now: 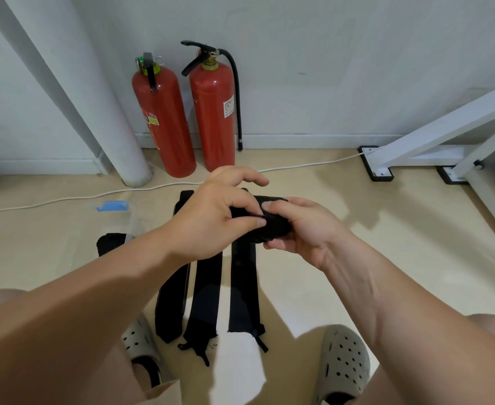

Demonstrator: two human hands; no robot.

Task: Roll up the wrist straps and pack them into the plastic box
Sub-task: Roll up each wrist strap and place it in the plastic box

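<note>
Left hand (217,217) and right hand (304,232) pinch a rolled black fabric wrist strap (274,229) between them, probably to stop it unwinding. A clear plastic box (132,220) waits left of them.

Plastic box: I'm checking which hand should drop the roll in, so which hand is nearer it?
Left. The left hand is just right of the plastic box; the right hand is farther right, on the other side of the rolled strap both hold.

One head-worn wide-angle view looks forward and down from close above the left grip (211,217) and right grip (301,232), floor (386,244) beneath them, wall (328,68) far beyond
</note>
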